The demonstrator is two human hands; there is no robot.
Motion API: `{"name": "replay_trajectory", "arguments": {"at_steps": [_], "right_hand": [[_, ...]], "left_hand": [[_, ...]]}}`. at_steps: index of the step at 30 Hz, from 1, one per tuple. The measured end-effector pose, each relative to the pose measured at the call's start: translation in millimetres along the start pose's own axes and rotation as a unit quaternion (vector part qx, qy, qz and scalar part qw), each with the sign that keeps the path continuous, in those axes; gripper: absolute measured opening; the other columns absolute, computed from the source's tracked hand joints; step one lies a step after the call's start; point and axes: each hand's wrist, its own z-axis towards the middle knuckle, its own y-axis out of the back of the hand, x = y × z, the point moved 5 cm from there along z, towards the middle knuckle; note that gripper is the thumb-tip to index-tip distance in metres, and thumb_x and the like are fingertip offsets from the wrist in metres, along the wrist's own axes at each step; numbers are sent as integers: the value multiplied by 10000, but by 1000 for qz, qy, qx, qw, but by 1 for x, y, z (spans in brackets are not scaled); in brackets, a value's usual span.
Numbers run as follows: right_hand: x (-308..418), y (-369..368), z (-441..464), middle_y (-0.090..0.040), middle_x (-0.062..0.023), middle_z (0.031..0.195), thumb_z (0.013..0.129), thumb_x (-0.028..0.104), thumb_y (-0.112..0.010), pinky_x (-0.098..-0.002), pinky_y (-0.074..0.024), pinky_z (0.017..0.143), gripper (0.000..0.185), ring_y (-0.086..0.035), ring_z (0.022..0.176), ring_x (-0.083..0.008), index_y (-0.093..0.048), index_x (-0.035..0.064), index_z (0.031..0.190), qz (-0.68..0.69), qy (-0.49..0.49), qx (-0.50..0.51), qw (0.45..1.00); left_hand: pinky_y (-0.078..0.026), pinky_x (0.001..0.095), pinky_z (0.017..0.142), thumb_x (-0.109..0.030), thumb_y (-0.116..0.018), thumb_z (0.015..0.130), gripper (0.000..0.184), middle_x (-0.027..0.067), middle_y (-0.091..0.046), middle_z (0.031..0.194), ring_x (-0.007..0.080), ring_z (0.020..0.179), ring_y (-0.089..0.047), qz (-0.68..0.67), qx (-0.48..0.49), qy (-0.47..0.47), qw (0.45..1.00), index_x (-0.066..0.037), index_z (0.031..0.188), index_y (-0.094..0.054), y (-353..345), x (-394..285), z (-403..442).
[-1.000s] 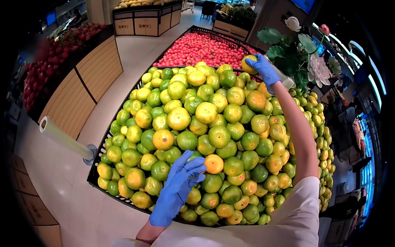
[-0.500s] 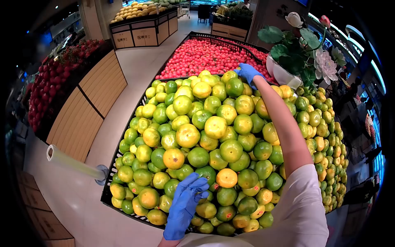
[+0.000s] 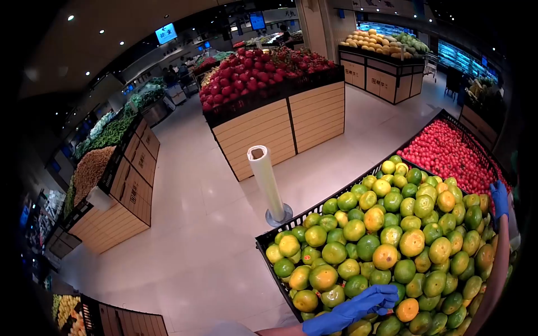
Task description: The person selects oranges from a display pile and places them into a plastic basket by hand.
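Note:
Green and yellow mandarins (image 3: pixel 412 242) fill a black slatted bin at the lower right. My left hand (image 3: pixel 358 307), in a blue glove, is over the near part of the pile, its fingers stretched out and loosely bent, with no fruit visible in it. My right hand (image 3: pixel 499 200), also in a blue glove, is at the far right edge of the pile, beside the cherry tomatoes (image 3: pixel 448 151). Its fingers look extended and hold nothing I can see; the fingertips are near the boundary between the two kinds of produce.
Left of the bin, a roll of clear plastic bags (image 3: pixel 265 182) stands upright on a post. Behind it is a wooden stand with dark red fruit (image 3: pixel 246 75). A vegetable stand (image 3: pixel 120 185) is at the left, and a melon stand (image 3: pixel 381 70) is at the back right.
The view has swung left, so the mandarin bin now lies at lower right and more of the aisle shows. Both hands remain over the pile, the left one's fingers now pointing more to the right.

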Motion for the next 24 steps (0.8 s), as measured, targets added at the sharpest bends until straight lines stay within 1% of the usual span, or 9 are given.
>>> {"name": "replay_trajectory", "arguments": {"at_steps": [2,4,6,8,9,12,18,20,24], "right_hand": [[83,30,-15,-543,-18,866,926,137,-488,-274,-419,732,132,-476,782,-116,-555,25,943,121,62,-69,988],[201,42,-59,-541,-23,866,901,89,-466,-261,-413,720,138,-473,760,-105,-568,24,968,132,185,-7,974],[365,47,-161,-536,-68,840,829,34,-465,-275,-407,686,211,-479,725,-153,-577,17,1008,22,290,-18,957],[510,58,-258,-511,-108,802,764,32,-472,-324,-395,645,302,-474,691,-223,-576,14,1047,-87,411,-10,907],[548,64,-290,-483,-110,769,742,43,-496,-378,-376,613,328,-466,676,-256,-573,19,1059,-118,474,-28,872],[592,77,-347,-504,-99,790,703,89,-556,-408,-380,630,337,-476,679,-251,-571,26,1033,-176,545,-14,820],[607,85,-393,-521,-106,808,712,98,-571,-424,-395,656,275,-494,695,-261,-567,30,978,-201,510,-32,836],[610,91,-407,-527,-109,814,715,101,-576,-429,-400,664,255,-500,701,-264,-566,32,960,-210,487,-36,847],[609,107,-438,-539,-113,826,721,108,-586,-440,-410,682,216,-512,712,-270,-564,34,924,-240,420,-54,874]], "left_hand": [[-371,317,996,-323,-397,982,450,42,-452,1243,137,1159,-437,9,1,11,1000,-57,1343,-352,-4,-7,-3],[-370,300,978,-334,-393,983,450,38,-455,1241,125,1151,-438,-5,21,9,1000,-60,1339,-359,-9,-7,-4],[-369,281,956,-328,-398,982,437,31,-468,1226,111,1125,-451,-5,7,33,999,-64,1330,-371,-13,-9,-5],[-372,272,947,-318,-408,980,421,27,-482,1209,106,1102,-464,18,8,75,997,-69,1319,-384,-15,-7,-6],[-376,269,939,-313,-420,977,416,25,-491,1200,104,1087,-471,10,23,79,997,-74,1316,-391,-16,-4,-6],[-378,280,946,-332,-430,970,438,35,-489,1213,114,1106,-468,3,34,93,995,-60,1311,-394,-18,-3,-12],[-391,302,963,-324,-421,971,455,72,-487,1228,148,1122,-476,40,17,96,994,-24,1312,-398,-36,-42,-50],[-398,308,954,-325,-440,963,460,77,-490,1221,154,1124,-475,136,25,73,988,-23,1307,-401,-34,-49,-60],[-420,332,925,-296,-406,974,430,99,-495,1222,176,1099,-491,31,34,111,993,2,1284,-420,-29,-51,-76]]}}
